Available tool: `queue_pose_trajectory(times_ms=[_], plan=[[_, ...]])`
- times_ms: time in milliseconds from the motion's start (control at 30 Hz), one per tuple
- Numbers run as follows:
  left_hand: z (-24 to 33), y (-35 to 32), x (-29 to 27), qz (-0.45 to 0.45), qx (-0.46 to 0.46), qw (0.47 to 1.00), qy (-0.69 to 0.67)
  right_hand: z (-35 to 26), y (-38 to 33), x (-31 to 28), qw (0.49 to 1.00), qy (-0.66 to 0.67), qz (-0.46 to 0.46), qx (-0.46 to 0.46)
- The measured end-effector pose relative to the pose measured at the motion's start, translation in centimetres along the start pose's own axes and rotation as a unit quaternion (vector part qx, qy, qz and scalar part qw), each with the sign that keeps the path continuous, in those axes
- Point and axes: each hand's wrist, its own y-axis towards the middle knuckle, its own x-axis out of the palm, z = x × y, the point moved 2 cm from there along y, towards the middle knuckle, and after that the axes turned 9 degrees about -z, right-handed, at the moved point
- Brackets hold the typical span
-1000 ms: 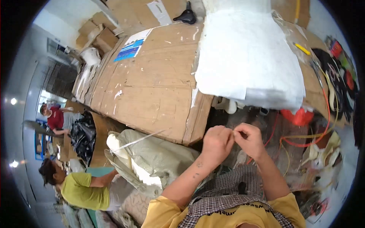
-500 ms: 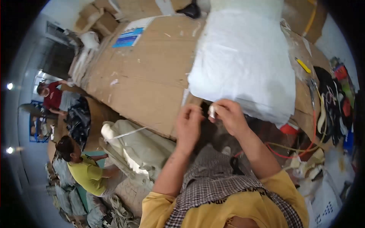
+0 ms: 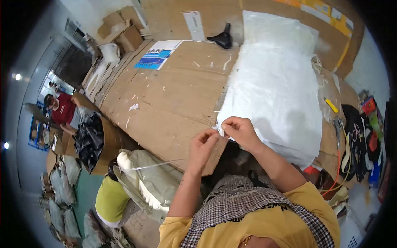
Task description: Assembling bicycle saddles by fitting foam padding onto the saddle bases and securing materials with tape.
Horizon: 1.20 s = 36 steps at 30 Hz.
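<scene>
Your hands meet just in front of your body, above the near edge of the desk. Between their fingertips is a piece, small, white and narrow, with a bright, flat-looking face; it is too small to tell its material or full outline. Your right hand pinches it between thumb and forefinger, the other fingers curled. Your left hand has its fingers bent and its tips against the piece's left side; you cannot tell whether they grip it or only touch it.

Beyond your right hand, and running to its right, lies a broad white sheet, smooth in the middle and faintly creased. Brown cardboard covers the desk ahead and to the left of your hands, dotted with pale scraps. Well beyond your hands is a black saddle. A yellow knife lies well to their right, past the sheet. A grey-green sack sits to the left of your left forearm.
</scene>
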Motion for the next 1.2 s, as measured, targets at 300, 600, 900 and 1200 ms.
queue_pose_trajectory(times_ms=[300, 600, 900, 1200], plan=[[-1.3, -1.6, -0.4, 0.110, 0.038, 0.990, 0.078, -0.6, 1.4, 2.4, 0.956, -0.250, -0.058, -0.142], [-1.1, -4.4, 5.0, 0.224, 0.065, 0.972, 0.038, -2.8, -1.1, 0.6, 0.934, -0.212, -0.200, -0.208], [-2.1, -4.1, 10.2, 0.269, 0.057, 0.954, 0.120, -2.1, -3.4, -4.0, 0.956, -0.158, -0.206, -0.138], [-0.1, -6.2, 10.8, 0.235, 0.072, 0.934, 0.258, -1.9, -5.5, -3.6, 0.966, -0.172, -0.171, -0.089]])
